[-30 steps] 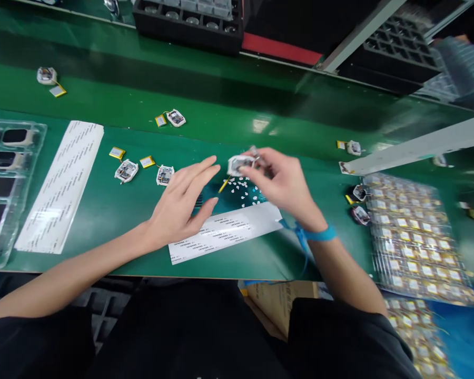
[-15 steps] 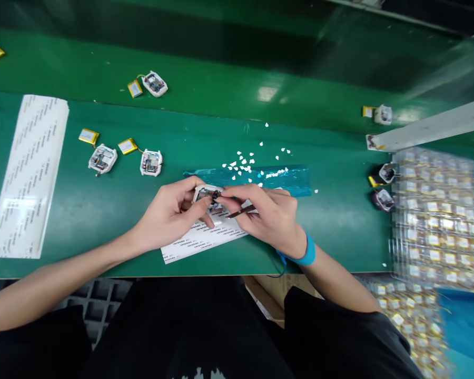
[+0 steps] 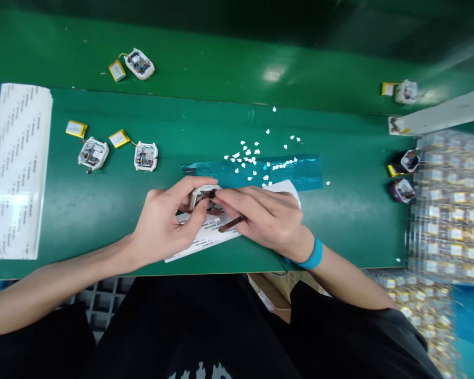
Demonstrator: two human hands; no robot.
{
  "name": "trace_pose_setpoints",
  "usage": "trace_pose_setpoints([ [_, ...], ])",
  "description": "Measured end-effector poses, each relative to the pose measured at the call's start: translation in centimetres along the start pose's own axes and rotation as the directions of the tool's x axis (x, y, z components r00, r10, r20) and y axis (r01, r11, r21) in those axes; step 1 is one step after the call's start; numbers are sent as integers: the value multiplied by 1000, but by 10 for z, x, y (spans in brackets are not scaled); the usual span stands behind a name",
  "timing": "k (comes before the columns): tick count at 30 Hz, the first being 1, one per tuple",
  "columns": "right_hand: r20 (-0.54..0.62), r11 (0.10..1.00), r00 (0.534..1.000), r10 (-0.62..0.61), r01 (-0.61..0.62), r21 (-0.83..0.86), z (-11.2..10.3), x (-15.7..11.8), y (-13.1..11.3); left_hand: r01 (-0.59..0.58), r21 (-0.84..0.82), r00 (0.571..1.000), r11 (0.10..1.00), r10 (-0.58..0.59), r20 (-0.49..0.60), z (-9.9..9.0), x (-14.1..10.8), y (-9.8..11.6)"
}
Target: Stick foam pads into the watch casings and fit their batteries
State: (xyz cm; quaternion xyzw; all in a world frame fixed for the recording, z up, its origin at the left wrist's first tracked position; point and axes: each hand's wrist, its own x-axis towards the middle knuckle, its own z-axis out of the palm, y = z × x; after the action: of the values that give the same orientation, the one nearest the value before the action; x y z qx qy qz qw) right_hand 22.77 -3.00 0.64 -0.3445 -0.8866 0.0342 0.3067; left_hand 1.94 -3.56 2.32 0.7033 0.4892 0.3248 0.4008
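Observation:
A white-framed device case point(image 3: 197, 196) with small parts inside is held by my left hand point(image 3: 169, 221), thumb on its near side and fingers round its far edge. My right hand point(image 3: 263, 218) has its fingertips pinched at the right side of the case. A dark tweezer-like tool point(image 3: 232, 223) sticks out from under its fingers, pointing down left. What the right fingertips touch is too small to tell. Under both hands lies a printed white sheet point(image 3: 205, 241). Just beyond is a blue film strip point(image 3: 308, 172) with small white stickers point(image 3: 248, 152) scattered on and around it.
Open cases with yellow batteries lie on the green table point(image 3: 87, 221): two at left point(image 3: 94, 153) point(image 3: 146, 156), one farther back point(image 3: 139, 64), others at right point(image 3: 406, 92). A printed sheet stack point(image 3: 18, 173) is at far left. Clear trays point(image 3: 450, 210) stand at right.
The view has shifted slightly. My left hand and the case have tilted a little, and my right fingers are closed more over the case's right side. The tool now points lower.

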Motion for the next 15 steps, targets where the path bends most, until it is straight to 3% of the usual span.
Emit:
trace_pose_setpoints([
  [2,58,998,998,-19,22,-51,-2,1,0,-23,53,1000,998,24,-20,0,0,-3],
  [5,81,998,996,36,-39,44,-4,3,1,93,-81,996,992,-92,12,0,2,-5],
  [7,61,981,991,120,-128,147,-4,4,3,170,-174,985,970,-163,53,-1,4,-4],
  [9,43,964,982,183,-188,186,-3,4,5,176,-192,983,965,-161,89,-2,5,-2],
  [12,13,962,980,199,-198,186,-1,5,6,169,-208,980,963,-141,143,-2,5,0],
  [15,-62,961,977,203,-187,204,1,6,4,235,-325,964,916,-178,195,-3,5,1],
])
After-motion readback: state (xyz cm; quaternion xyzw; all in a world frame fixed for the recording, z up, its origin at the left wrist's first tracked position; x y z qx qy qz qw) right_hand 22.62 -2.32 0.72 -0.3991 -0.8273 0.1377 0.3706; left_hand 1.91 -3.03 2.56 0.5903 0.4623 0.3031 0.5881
